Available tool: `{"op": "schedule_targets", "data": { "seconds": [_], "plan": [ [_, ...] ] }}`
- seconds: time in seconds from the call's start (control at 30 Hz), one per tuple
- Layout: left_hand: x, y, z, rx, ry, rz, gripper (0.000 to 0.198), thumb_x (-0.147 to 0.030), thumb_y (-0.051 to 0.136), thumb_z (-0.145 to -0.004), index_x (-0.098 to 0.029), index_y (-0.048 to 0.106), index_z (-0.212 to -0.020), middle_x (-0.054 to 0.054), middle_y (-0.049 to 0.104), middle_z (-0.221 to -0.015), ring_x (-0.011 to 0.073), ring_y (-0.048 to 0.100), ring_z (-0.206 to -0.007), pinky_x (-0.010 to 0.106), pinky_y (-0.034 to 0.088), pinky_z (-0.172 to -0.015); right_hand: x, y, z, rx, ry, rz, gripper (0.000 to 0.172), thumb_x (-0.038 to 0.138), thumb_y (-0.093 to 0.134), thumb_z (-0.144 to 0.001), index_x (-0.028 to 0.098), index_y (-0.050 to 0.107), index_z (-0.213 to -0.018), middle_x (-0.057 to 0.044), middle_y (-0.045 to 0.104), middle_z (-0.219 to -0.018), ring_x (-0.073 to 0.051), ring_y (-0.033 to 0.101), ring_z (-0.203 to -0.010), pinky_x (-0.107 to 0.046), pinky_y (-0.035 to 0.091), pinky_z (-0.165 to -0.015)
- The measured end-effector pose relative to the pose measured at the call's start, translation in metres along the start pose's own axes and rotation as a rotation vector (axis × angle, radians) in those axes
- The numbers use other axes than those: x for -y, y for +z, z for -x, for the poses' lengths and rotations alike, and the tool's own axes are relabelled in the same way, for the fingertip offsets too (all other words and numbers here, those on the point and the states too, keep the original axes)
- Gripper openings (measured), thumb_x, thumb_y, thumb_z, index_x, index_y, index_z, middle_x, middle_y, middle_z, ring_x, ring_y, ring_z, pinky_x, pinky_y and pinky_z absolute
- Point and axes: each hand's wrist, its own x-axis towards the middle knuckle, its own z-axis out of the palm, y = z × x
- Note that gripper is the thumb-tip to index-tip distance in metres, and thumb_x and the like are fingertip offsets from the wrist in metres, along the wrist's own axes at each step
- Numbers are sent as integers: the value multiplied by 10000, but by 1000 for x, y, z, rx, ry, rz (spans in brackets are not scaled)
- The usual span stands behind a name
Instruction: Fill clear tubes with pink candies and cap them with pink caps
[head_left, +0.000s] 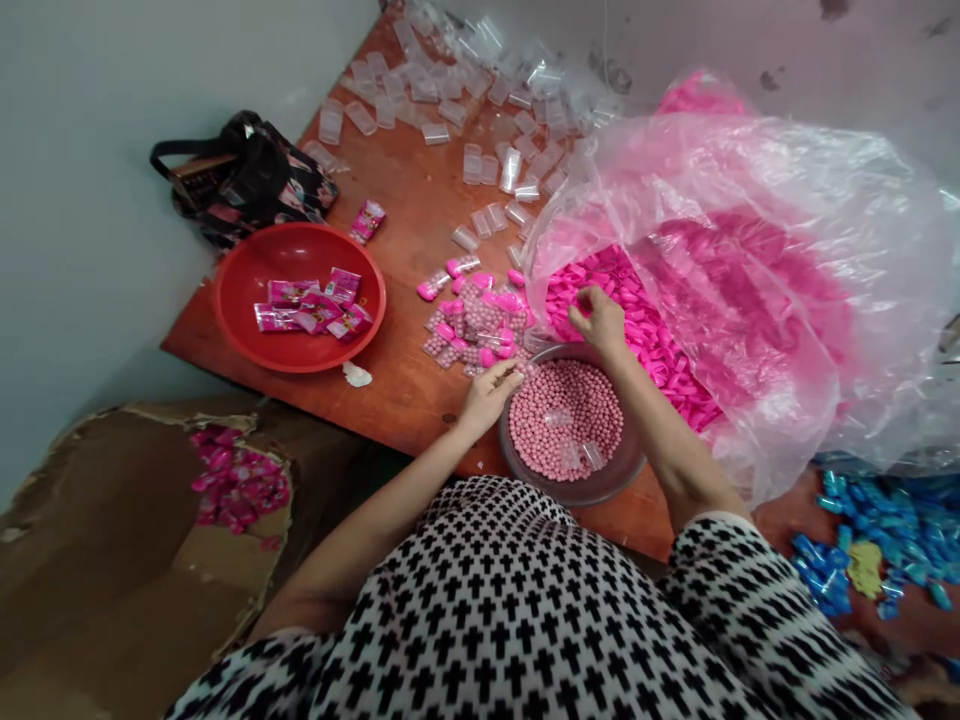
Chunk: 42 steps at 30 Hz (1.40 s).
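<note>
At the left rim of a dark bowl (630,470), my left hand (489,396) pinches a small clear plastic container (528,372), partly hidden by the fingers. Pink beads (540,450) fill the bowl, with a few clear containers (571,456) lying on them. My right hand (602,322) is curled closed over a heap of bright pink caps (667,375); what its fingers hold, if anything, is hidden. Just beyond my left hand lies a pile of bead-filled containers with pink caps (480,315).
A clear plastic bag (795,300) spreads across the right side. Loose clear containers (435,133) cover the back. A red bowl (232,310) of pink packets and a dark handbag (247,180) stand left. An open cardboard box (112,560) is below; blue wrapped pieces (900,530) lie right.
</note>
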Motion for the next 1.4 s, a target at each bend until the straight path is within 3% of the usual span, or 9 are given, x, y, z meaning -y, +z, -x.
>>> {"op": "schedule_targets", "data": {
  "seconds": [0.1,0.23,0.6,0.77,0.93,1.07,1.17,1.33,1.4],
  "plan": [
    [-1,4,2,31,103,-159,353,-393,606,-799,-168,681,-1061,67,706,-1050,201,650,-950,341,510,-879,8,-22,47,92,-196,-338,348,348,500,-867,164,572,-1153,-79,678,-994,-183,623,-882,-316,474,-830],
    [-7,14,9,57,217,-340,277,-301,575,-834,-192,685,-1063,49,706,-1070,196,643,-983,339,478,-920,22,-33,95,199,-349,-436,340,389,493,-888,220,592,-1166,-66,672,-1088,-191,618,-981,-334,457,-896],
    [-20,32,34,161,385,-432,191,-263,585,-825,-191,730,-927,55,732,-960,186,667,-895,311,495,-863,15,-23,149,57,-397,-314,280,389,410,-922,168,575,-868,-67,607,-740,-160,567,-680,-272,443,-663],
    [-24,36,41,260,425,-455,190,-307,602,-818,-212,737,-910,48,734,-957,189,671,-898,308,499,-855,11,-28,164,109,-418,-308,250,384,411,-914,187,563,-881,-73,616,-776,-168,571,-708,-285,448,-684],
    [-21,41,45,186,318,-349,190,-328,632,-784,-201,745,-869,53,738,-927,200,673,-885,332,512,-862,13,-31,161,155,-319,-454,286,430,474,-883,191,625,-924,-87,667,-852,-191,607,-802,-339,470,-792],
    [-18,48,47,101,66,2,381,-421,656,-744,-165,706,-1021,61,723,-1007,202,674,-852,347,568,-754,12,-33,163,136,-90,-947,334,430,607,-813,254,638,-1096,-57,664,-1119,-202,616,-1005,-383,454,-927],
    [-19,49,47,81,-36,169,494,-453,673,-723,-154,662,-1116,75,701,-1075,201,673,-841,344,580,-708,9,-29,171,221,89,-1340,468,406,729,-711,300,620,-1154,-24,664,-1135,-204,643,-973,-413,471,-924],
    [-25,42,48,128,195,-124,302,-409,667,-752,-188,736,-947,62,725,-985,211,647,-932,394,499,-921,10,-20,175,156,280,-1524,369,440,799,-603,231,700,-890,-13,702,-866,-176,654,-810,-397,498,-876],
    [-26,41,49,191,312,-252,228,-377,652,-774,-217,745,-907,50,727,-966,208,630,-962,393,468,-958,13,-19,172,272,303,-1560,385,447,791,-607,222,687,-902,-21,695,-911,-173,644,-850,-383,509,-856]
  ]
}}
